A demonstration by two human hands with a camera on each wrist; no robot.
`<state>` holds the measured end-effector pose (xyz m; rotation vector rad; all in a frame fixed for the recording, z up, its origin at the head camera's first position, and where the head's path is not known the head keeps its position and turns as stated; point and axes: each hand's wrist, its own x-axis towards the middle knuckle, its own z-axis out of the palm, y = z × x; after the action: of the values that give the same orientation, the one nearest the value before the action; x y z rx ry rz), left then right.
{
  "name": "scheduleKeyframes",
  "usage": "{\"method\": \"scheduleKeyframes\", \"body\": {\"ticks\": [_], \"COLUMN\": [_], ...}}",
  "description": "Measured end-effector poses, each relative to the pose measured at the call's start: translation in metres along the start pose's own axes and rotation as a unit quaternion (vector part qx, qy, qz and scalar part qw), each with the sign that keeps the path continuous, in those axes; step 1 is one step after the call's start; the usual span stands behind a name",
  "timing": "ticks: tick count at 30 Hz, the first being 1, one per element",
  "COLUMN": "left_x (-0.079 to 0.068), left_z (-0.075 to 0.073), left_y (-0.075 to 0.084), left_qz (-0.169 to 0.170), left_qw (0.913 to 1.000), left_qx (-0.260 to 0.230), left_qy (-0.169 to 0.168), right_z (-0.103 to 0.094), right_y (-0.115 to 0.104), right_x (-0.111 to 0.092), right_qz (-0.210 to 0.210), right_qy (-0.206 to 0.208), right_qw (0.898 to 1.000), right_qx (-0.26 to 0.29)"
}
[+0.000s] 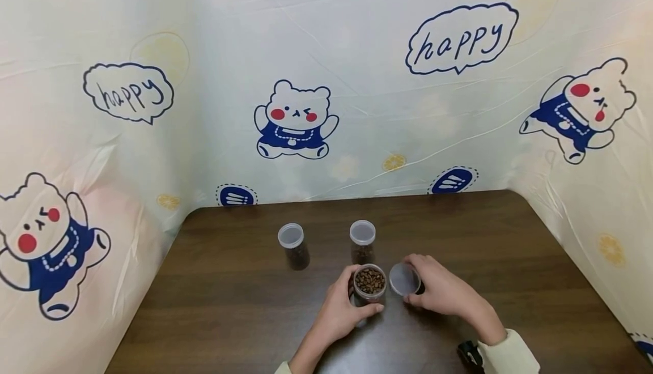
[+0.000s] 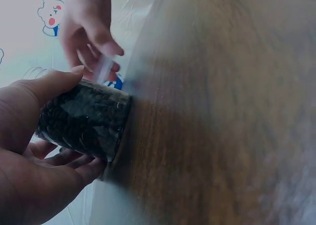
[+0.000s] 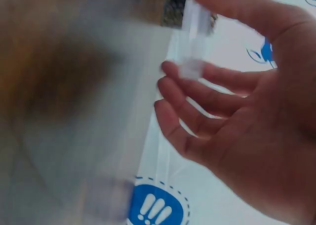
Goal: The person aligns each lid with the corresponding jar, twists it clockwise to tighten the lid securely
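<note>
A clear jar (image 1: 371, 300) of brown coffee beans (image 1: 369, 280) stands uncovered on the table. My left hand (image 1: 338, 310) grips it round the side, thumb toward me; the left wrist view shows the jar (image 2: 89, 117) between thumb and curled fingers. Just to its right, my right hand (image 1: 442, 290) pinches a translucent lid (image 1: 405, 279) by its edge, tilted and apart from the jar. In the right wrist view, thumb and fingertips hold that lid (image 3: 194, 37) on opposite edges.
Two more jars with whitish lids and dark contents stand beyond my hands: one jar (image 1: 363, 245) right behind the uncovered one, another jar (image 1: 295, 247) farther left. A dark wooden table (image 1: 229, 300) meets a printed curtain (image 1: 357, 175) at the back and sides.
</note>
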<state>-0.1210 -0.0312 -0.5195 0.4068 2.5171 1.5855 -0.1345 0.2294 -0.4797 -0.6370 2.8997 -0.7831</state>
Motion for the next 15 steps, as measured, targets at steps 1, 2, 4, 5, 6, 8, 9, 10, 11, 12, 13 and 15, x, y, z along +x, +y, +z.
{"method": "scheduleKeyframes", "body": {"ticks": [1, 2, 4, 5, 6, 8, 9, 10, 11, 12, 13, 15], "left_x": [0.0, 0.0, 0.0, 0.0, 0.0, 0.001, 0.001, 0.001, 0.001, 0.001, 0.001, 0.001], "left_z": [0.0, 0.0, 0.0, 0.0, 0.0, 0.0, 0.0, 0.0, 0.0, 0.0, 0.0, 0.0], "left_y": [0.0, 0.0, 0.0, 0.001, 0.001, 0.001, 0.001, 0.001, 0.001, 0.0, 0.0, 0.0], "left_qz": [0.0, 0.0, -0.001, -0.001, -0.001, -0.003, -0.003, -0.003, -0.003, -0.003, -0.002, 0.001], "left_qw": [1.0, 1.0, 1.0, 1.0, 1.0, 1.0, 1.0, 1.0, 1.0, 1.0, 1.0, 1.0], "left_qx": [0.0, -0.001, 0.0, 0.0, 0.0, 0.0, -0.001, -0.003, -0.003, -0.004, -0.004, -0.001], "left_qy": [0.0, -0.002, -0.003, -0.003, -0.003, -0.003, -0.003, -0.004, -0.003, -0.003, -0.003, 0.0], "right_z": [-0.002, -0.004, -0.007, -0.009, -0.01, -0.012, -0.012, -0.012, -0.012, -0.012, -0.012, -0.012], "right_y": [0.001, 0.001, 0.002, 0.002, 0.003, 0.003, 0.003, 0.003, 0.003, 0.003, 0.002, 0.002], "right_x": [0.0, -0.001, -0.001, -0.002, -0.002, -0.001, -0.001, -0.001, -0.001, 0.0, 0.0, -0.001], "right_qz": [-0.003, -0.002, -0.004, -0.005, -0.004, -0.003, -0.005, -0.006, -0.009, -0.013, -0.017, -0.028], "right_qy": [0.011, 0.02, 0.039, 0.048, 0.057, 0.072, 0.078, 0.084, 0.089, 0.095, 0.101, 0.112], "right_qw": [1.0, 1.0, 0.999, 0.999, 0.998, 0.997, 0.996, 0.996, 0.995, 0.994, 0.994, 0.992], "right_qx": [0.006, 0.013, 0.021, 0.024, 0.027, 0.033, 0.036, 0.04, 0.043, 0.046, 0.049, 0.054]}}
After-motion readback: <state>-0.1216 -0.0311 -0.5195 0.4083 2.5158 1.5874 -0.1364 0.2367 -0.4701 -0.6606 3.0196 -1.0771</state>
